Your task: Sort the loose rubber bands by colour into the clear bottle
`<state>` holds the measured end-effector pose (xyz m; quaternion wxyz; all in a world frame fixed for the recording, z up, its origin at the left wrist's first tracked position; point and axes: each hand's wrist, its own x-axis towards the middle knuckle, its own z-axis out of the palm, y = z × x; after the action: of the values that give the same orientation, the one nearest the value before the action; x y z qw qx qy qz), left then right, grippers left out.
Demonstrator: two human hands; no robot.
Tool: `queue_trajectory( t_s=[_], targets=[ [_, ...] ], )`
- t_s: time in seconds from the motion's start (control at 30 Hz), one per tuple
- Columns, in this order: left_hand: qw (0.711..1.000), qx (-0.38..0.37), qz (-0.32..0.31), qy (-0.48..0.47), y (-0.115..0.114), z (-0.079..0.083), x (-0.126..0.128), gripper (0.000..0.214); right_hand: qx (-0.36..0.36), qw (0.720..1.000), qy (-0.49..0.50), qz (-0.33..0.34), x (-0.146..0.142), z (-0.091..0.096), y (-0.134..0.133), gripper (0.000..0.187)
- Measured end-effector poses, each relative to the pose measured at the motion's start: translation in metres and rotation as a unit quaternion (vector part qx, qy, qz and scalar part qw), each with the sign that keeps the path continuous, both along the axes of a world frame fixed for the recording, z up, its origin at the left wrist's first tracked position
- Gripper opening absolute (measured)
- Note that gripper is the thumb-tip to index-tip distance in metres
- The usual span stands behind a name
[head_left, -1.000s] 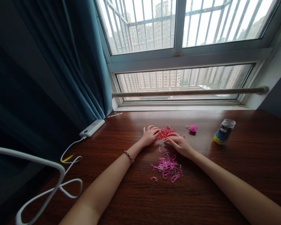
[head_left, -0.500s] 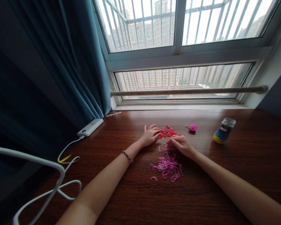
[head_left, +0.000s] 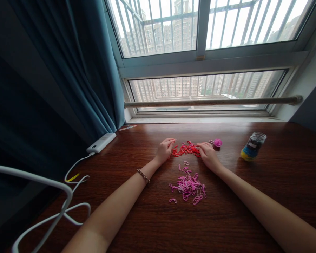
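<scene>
A pile of small red elastic bands [head_left: 186, 149], with a few pink ones among them, lies on the brown wooden table between my hands. At its left edge, my left hand [head_left: 165, 149] has its fingers drawn together; a tiny pale spot shows at the fingertips, too small to name. My right hand [head_left: 208, 154] rests at the pile's right edge, palm down, fingers stretched out and touching the red bands. Closer to me lies a looser pile of pink elastic bands [head_left: 190, 186], with several strays around it.
A pink round lid-like piece [head_left: 218, 142] lies right of my right hand, beside a pale band. Farther right stands a glass jar [head_left: 253, 147] with blue and yellow contents. At left are a white power bank [head_left: 101, 143] and its white cable [head_left: 68, 196].
My left hand has drawn its spread fingers together and moved slightly left. My right hand has shifted from above the pink bands to the right edge of the red pile, its fingers straightening.
</scene>
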<state>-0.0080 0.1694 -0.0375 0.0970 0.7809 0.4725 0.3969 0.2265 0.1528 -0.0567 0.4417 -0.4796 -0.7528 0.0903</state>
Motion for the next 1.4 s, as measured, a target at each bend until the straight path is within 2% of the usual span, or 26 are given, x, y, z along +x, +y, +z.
queue_trajectory(
  t_s=[0.17, 0.33, 0.53, 0.67, 0.77, 0.97, 1.07, 1.17, 1.23, 1.3, 1.4],
  targets=[
    [0.997, 0.023, 0.051, -0.061, 0.003, -0.004, -0.005, 0.021, -0.028, 0.997, -0.064, 0.022, 0.002, -0.013, 0.007, 0.029],
    [0.991, 0.009, 0.079, -0.108, 0.007, -0.009, -0.008, 0.015, -0.045, 0.995, -0.086, 0.023, 0.002, -0.013, 0.007, 0.03],
    [0.988, -0.017, 0.11, -0.102, 0.01, -0.015, -0.012, 0.012, -0.03, 0.999, -0.001, 0.038, -0.002, -0.002, 0.0, 0.029],
    [0.986, -0.023, 0.136, -0.092, 0.011, -0.016, -0.013, 0.011, -0.029, 0.998, 0.056, 0.008, -0.004, 0.006, -0.009, 0.03],
    [0.986, -0.025, 0.134, -0.096, 0.01, -0.014, -0.012, 0.013, -0.016, 0.997, 0.078, -0.015, -0.005, 0.011, -0.014, 0.029],
    [0.985, -0.03, 0.074, -0.156, 0.01, -0.013, -0.011, 0.019, 0.004, 0.993, 0.116, -0.017, -0.007, 0.02, -0.021, 0.027],
    [0.981, -0.038, 0.065, -0.18, 0.01, -0.013, -0.01, 0.018, -0.018, 0.984, 0.173, 0.034, -0.007, 0.027, -0.029, 0.028],
    [0.977, -0.057, 0.074, -0.189, 0.01, -0.013, -0.009, 0.016, -0.122, 0.955, 0.211, 0.166, -0.01, 0.031, -0.038, 0.041],
    [0.976, -0.066, 0.078, -0.19, 0.008, -0.011, -0.009, 0.016, -0.183, 0.936, 0.201, 0.224, -0.013, 0.031, -0.042, 0.049],
    [0.977, -0.067, 0.075, -0.191, 0.007, -0.009, -0.009, 0.017, -0.176, 0.946, 0.185, 0.201, -0.014, 0.028, -0.041, 0.05],
    [0.98, -0.057, 0.061, -0.182, 0.002, -0.004, -0.005, 0.02, -0.082, 0.98, 0.162, 0.079, -0.01, 0.022, -0.031, 0.043]
  ],
)
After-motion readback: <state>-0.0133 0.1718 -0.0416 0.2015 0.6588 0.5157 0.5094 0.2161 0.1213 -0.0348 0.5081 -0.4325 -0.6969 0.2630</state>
